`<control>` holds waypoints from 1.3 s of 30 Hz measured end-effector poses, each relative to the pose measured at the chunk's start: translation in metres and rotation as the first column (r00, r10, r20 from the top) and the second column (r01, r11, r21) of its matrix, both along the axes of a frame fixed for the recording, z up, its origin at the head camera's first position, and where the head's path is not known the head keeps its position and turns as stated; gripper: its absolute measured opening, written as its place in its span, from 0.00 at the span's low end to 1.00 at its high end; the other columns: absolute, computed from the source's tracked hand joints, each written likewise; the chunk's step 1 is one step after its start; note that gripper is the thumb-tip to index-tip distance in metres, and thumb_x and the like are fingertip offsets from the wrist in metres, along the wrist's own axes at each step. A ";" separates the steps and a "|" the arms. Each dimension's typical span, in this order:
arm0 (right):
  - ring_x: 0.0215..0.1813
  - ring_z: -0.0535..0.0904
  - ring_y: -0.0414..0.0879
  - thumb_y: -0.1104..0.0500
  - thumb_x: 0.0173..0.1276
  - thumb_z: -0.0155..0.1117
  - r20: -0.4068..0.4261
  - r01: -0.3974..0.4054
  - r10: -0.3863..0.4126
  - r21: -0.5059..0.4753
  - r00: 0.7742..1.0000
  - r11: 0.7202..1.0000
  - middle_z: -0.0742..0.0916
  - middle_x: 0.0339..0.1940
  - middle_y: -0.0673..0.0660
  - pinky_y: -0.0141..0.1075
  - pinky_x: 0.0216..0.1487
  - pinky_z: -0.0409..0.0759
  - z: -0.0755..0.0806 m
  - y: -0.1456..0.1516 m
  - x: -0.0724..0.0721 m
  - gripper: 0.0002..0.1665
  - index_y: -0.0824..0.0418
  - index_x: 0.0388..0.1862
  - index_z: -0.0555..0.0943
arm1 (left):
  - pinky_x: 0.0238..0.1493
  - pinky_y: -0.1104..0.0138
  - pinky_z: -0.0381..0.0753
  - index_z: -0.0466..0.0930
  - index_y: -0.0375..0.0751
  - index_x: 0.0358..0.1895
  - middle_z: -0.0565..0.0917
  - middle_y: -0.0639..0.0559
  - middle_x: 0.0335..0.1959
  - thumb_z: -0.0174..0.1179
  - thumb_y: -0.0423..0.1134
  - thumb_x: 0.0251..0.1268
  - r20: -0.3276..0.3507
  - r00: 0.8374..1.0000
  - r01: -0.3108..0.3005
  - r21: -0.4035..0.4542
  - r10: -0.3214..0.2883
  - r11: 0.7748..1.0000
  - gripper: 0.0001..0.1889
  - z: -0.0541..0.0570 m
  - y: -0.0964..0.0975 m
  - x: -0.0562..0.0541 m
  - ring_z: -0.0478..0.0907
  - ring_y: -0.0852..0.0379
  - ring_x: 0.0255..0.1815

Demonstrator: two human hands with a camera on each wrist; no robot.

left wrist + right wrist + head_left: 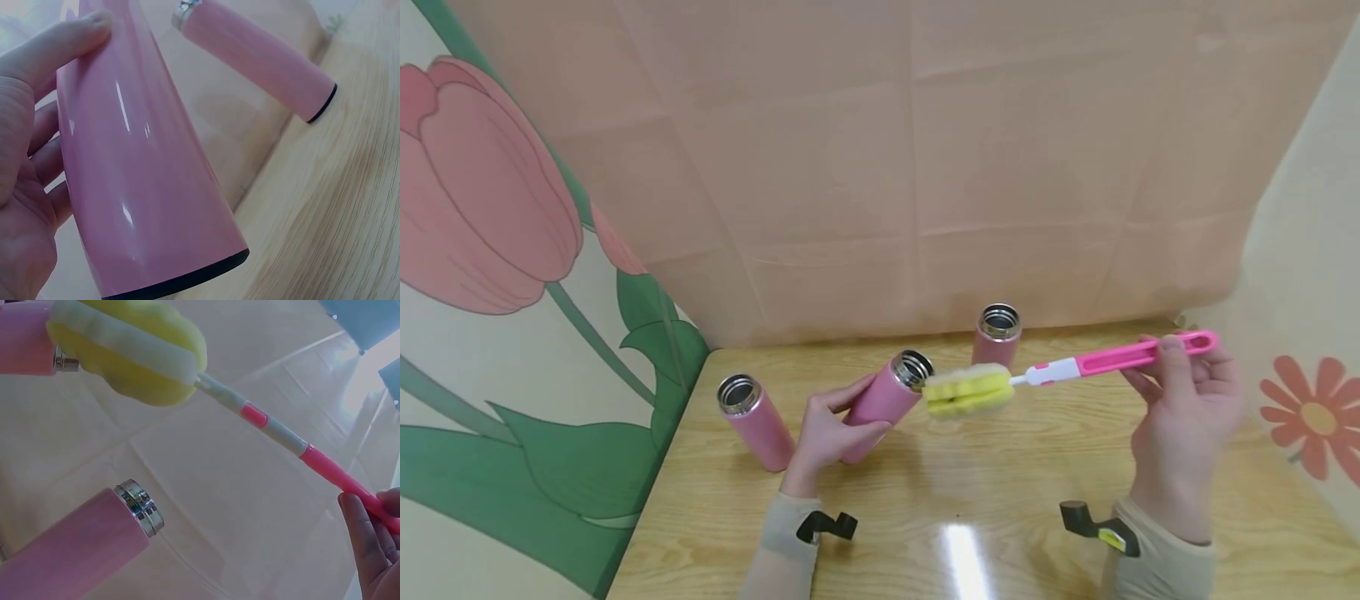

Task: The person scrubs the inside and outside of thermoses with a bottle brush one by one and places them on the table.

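My left hand [832,427] grips a pink bottle [880,403] round its side, tilting it so the uncapped metal mouth leans to the right. In the left wrist view the thumb and fingers wrap the bottle [137,169] above its black base. My right hand [1187,412] pinches the pink handle of a bottle brush [1112,358] near its looped end. The brush's yellow and white sponge head [967,390] points left, right by the held bottle's mouth. In the right wrist view the handle [340,478] slants up toward the sponge [137,350].
Another open pink bottle [757,423] stands left of the left hand. A third bottle [997,333] stands farther back, partly behind the sponge. The wooden table [1000,517] meets a beige cloth backdrop [850,167], with flower-painted walls [497,183] on both sides.
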State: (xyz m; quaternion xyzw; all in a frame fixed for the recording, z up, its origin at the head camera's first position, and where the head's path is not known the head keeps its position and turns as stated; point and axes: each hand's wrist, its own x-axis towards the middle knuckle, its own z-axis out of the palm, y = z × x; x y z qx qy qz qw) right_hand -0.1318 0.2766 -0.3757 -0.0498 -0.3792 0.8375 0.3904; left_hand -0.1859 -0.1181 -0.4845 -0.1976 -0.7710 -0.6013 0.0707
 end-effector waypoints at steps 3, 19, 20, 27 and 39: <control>0.36 0.89 0.57 0.67 0.65 0.81 -0.001 0.018 -0.018 0.006 1.000 1.000 0.86 0.38 0.68 0.46 0.39 0.88 0.000 0.000 0.000 0.26 0.79 0.54 0.79 | 0.56 0.54 0.87 0.87 0.53 0.67 0.88 0.57 0.60 0.86 0.38 0.51 -0.002 1.000 0.005 0.011 -0.005 1.000 0.35 0.000 0.000 0.000 0.87 0.50 0.58; 0.39 0.90 0.58 0.69 0.72 0.72 -0.120 -0.119 0.080 -0.367 0.990 0.922 0.87 0.47 0.68 0.44 0.44 0.89 -0.006 0.003 -0.014 0.22 0.72 0.61 0.78 | 0.63 0.58 0.84 0.79 0.37 0.72 0.84 0.41 0.67 0.80 0.28 0.57 0.215 0.976 -0.097 0.296 0.033 0.950 0.37 0.011 0.012 -0.002 0.83 0.44 0.66; 0.40 0.90 0.56 0.68 0.73 0.71 -0.112 -0.161 0.127 -0.386 0.985 0.908 0.87 0.47 0.66 0.43 0.46 0.89 -0.009 0.002 -0.016 0.21 0.71 0.61 0.78 | 0.63 0.59 0.84 0.79 0.36 0.72 0.83 0.40 0.67 0.79 0.27 0.57 0.232 0.972 -0.115 0.319 0.040 0.941 0.36 0.012 0.014 -0.002 0.82 0.43 0.66; 0.43 0.90 0.51 0.66 0.74 0.71 -0.078 -0.320 0.323 -0.473 0.943 0.821 0.87 0.42 0.60 0.40 0.52 0.88 -0.030 -0.012 -0.031 0.11 0.67 0.50 0.79 | 0.62 0.58 0.85 0.77 0.32 0.72 0.83 0.36 0.67 0.76 0.26 0.61 0.313 0.949 -0.178 0.446 0.034 0.877 0.34 0.016 0.033 -0.008 0.83 0.43 0.65; 0.40 0.90 0.49 0.63 0.76 0.71 0.029 -0.326 0.422 -0.586 0.906 0.742 0.88 0.38 0.59 0.36 0.53 0.88 -0.050 -0.032 -0.042 0.10 0.63 0.48 0.78 | 0.51 0.60 0.90 0.75 0.29 0.74 0.84 0.32 0.64 0.69 0.26 0.68 0.366 0.929 -0.185 0.582 -0.052 0.792 0.31 0.017 0.048 -0.010 0.89 0.50 0.54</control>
